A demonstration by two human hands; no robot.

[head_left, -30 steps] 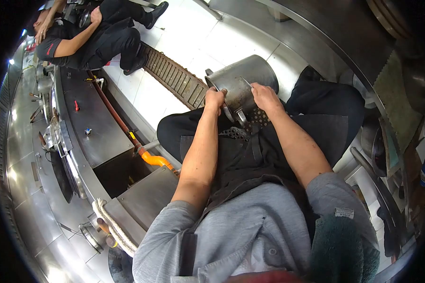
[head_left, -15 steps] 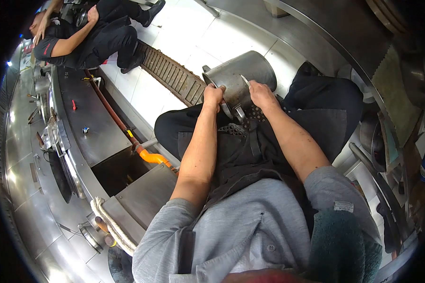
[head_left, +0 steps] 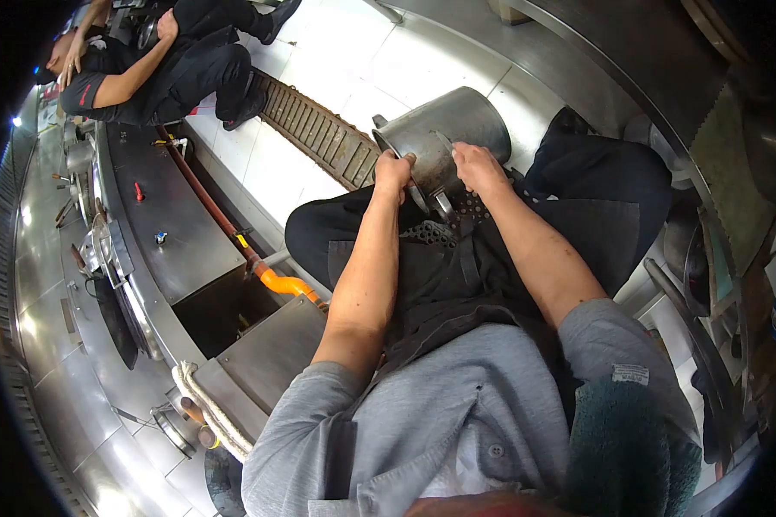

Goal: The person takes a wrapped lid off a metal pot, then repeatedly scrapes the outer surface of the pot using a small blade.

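A large grey metal pot (head_left: 474,121) lies tipped on its side between my knees, its mouth toward the left and a metal handle (head_left: 444,207) facing me. My left hand (head_left: 394,175) is closed on the pot's rim. Closed too is my right hand (head_left: 480,169), holding a short, thin, knife-like blade (head_left: 442,138) against the pot's outer wall. The grip covers the blade's other end. Under the pot, a dark perforated piece (head_left: 429,233) shows beside my dark apron.
A floor drain grate (head_left: 319,129) runs past the pot. On the left stand a steel cooking counter (head_left: 172,224) and an orange hose (head_left: 284,283). Another person (head_left: 190,77) sits at upper left. Pans and shelving (head_left: 685,250) line the right side.
The blade has tilted and slid along the pot's side, and less of it stands out from my right hand. My left hand keeps its hold on the rim.
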